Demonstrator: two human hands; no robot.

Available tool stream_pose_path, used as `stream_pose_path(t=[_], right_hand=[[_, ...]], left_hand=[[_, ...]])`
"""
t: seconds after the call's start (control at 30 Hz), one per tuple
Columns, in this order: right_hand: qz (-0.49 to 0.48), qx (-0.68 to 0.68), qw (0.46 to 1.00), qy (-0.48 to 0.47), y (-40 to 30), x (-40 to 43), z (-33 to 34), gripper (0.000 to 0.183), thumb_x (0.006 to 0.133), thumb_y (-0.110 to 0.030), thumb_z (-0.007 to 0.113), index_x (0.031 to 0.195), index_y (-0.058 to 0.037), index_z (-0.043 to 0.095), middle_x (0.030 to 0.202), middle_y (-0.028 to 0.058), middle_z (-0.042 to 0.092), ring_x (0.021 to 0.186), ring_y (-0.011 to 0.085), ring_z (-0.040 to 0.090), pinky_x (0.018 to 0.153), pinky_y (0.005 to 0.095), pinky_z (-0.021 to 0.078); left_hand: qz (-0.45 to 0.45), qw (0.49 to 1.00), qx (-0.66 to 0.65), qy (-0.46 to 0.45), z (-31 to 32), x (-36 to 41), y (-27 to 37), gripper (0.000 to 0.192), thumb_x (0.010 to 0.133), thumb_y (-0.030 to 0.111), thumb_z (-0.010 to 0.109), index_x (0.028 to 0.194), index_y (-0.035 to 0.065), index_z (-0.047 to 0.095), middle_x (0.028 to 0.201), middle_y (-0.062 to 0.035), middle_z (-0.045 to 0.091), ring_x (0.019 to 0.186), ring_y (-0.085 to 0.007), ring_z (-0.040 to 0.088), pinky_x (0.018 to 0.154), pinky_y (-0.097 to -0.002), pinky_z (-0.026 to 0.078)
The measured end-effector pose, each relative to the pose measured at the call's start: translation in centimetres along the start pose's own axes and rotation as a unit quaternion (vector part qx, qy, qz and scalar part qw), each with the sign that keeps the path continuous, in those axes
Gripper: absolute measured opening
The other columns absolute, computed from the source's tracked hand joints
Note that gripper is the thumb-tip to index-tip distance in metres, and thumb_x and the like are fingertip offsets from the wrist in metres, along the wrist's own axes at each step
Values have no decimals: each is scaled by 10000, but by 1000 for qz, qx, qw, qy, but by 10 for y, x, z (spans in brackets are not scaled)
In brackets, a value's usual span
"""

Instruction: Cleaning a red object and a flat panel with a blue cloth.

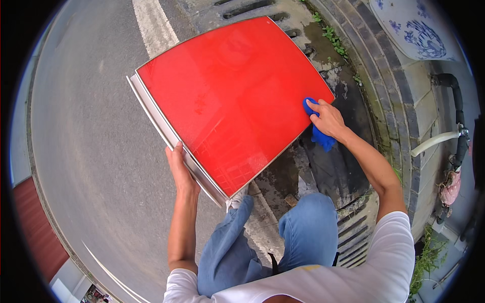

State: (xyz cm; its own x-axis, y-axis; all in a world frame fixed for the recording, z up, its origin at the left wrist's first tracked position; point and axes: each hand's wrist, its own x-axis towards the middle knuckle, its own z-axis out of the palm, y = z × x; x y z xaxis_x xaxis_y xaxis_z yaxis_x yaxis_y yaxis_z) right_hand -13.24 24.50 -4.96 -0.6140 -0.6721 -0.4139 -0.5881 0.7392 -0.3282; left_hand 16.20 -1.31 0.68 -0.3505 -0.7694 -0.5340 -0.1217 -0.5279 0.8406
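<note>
A glossy red panel (pixel 235 102) with a thin metal rim is held tilted above the roadside in front of me. Along its left side runs a silver metal channel profile (pixel 163 125). My left hand (pixel 182 170) grips this profile near its lower part, with the thumb over the edge. At the panel's right corner, my right hand (pixel 327 118) pinches a blue cloth (pixel 324 139) against the red surface; part of the cloth hangs below the edge. My fingers partly hide the cloth.
Grey asphalt (pixel 94 132) with a white painted line (pixel 155 26) lies at left. Drain slots (pixel 354 238) and dark wet slabs (pixel 341 163) are at right, beside a brick kerb (pixel 401 94). Beyond it are a dark pipe with a pale hose (pixel 434 143) and a blue-patterned white surface (pixel 416 34).
</note>
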Motion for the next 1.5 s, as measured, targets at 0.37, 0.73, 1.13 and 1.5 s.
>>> stream_pose_path(t=[0.37,0.73,1.13,1.5], right_hand=[[8,1,999,-33,1,-9,0,479,786,-213,537,1257,-140,588,946,151,568,906,346,601,824,442,482],[12,-85,988,126,-11,51,-7,420,815,-219,534,1204,-70,591,1063,198,570,871,371,622,775,471,502],[-408,157,874,212,-176,-62,14,533,641,-104,619,1170,-154,651,812,82,515,692,233,544,584,344,459],[77,-48,972,214,60,61,24,435,817,-251,522,1249,-253,575,1027,125,538,928,312,604,784,433,504]], left_hand=[[-3,1000,8,2,2,-3,3,333,906,331,473,1143,103,418,1098,-105,511,1010,-196,545,817,-360,502],[22,1000,17,-10,22,-16,23,363,907,327,470,1185,103,403,1066,-119,562,922,-195,627,703,-343,572],[16,1000,-15,9,35,-29,36,233,892,212,496,1082,93,434,1025,-74,518,953,-173,556,797,-338,502],[12,1000,20,-9,15,-13,12,418,905,343,475,1207,72,376,1069,-140,563,927,-204,649,738,-331,586]])
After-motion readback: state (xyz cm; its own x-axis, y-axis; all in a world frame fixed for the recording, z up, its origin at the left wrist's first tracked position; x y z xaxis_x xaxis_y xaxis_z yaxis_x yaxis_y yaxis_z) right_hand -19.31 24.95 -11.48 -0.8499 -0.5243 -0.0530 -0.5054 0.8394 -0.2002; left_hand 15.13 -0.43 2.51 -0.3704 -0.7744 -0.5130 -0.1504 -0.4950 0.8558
